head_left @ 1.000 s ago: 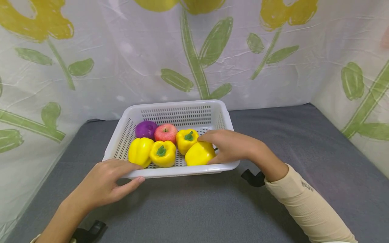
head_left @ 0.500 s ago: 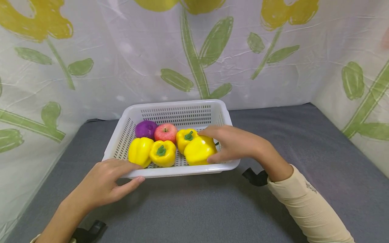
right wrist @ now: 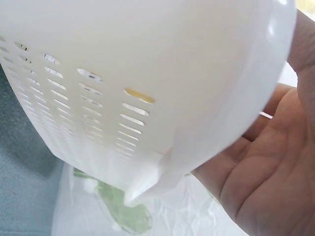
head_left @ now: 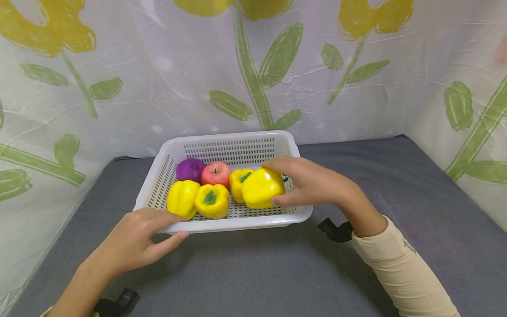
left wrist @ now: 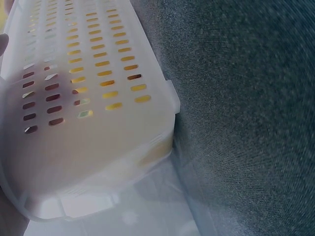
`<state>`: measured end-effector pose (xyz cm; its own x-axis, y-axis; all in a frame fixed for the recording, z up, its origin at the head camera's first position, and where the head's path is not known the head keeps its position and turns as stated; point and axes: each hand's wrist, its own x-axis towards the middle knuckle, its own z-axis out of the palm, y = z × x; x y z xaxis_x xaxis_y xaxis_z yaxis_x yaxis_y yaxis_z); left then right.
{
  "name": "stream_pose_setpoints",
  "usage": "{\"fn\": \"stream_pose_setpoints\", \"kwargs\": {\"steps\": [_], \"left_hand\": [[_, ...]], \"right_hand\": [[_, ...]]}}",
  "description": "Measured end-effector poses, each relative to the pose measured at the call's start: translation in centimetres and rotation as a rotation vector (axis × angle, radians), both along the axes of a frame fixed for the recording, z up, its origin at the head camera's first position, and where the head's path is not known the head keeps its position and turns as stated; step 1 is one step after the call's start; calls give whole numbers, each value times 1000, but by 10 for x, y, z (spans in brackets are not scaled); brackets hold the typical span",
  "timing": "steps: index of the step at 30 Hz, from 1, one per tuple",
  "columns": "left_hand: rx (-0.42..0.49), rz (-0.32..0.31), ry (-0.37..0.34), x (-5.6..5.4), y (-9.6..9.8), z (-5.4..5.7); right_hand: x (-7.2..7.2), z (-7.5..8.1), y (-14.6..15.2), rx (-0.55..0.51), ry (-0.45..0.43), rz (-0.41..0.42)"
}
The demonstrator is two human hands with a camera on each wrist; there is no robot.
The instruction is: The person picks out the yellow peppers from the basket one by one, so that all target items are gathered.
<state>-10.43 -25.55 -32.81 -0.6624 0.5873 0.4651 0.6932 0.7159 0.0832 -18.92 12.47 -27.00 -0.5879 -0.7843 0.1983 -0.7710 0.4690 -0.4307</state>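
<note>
A white plastic basket (head_left: 237, 225) holds several yellow bell peppers, a red apple (head_left: 216, 173) and a round purple thing (head_left: 190, 169) of unclear kind. My right hand (head_left: 313, 181) grips one yellow bell pepper (head_left: 263, 188) between thumb and fingers at the basket's right side, raised a little off the floor. Behind it, partly covered, stands another bell pepper (head_left: 237, 185). At the front left corner my left hand (head_left: 138, 237) holds the basket's rim, thumb outside and fingers over the edge, beside two more bell peppers, one on its side (head_left: 183, 199) and one stem up (head_left: 211, 201).
The basket stands on a grey cloth-covered table (head_left: 253, 273). A white curtain (head_left: 158, 88) with printed yellow flowers and green leaves hangs close behind it and along both sides. In the right wrist view the basket's wall (right wrist: 147, 59) fills most of the picture.
My right hand has lifted the bell pepper slightly up and to the right, so it now covers part of the one behind. My left hand and the basket stay in place.
</note>
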Motion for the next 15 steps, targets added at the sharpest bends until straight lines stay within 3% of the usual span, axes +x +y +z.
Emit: {"fn": "stream_pose_setpoints", "kwargs": {"steps": [15], "left_hand": [[15,-25,17,-1,-1,0]], "right_hand": [[-3,1,10,-92,12,-30]]}}
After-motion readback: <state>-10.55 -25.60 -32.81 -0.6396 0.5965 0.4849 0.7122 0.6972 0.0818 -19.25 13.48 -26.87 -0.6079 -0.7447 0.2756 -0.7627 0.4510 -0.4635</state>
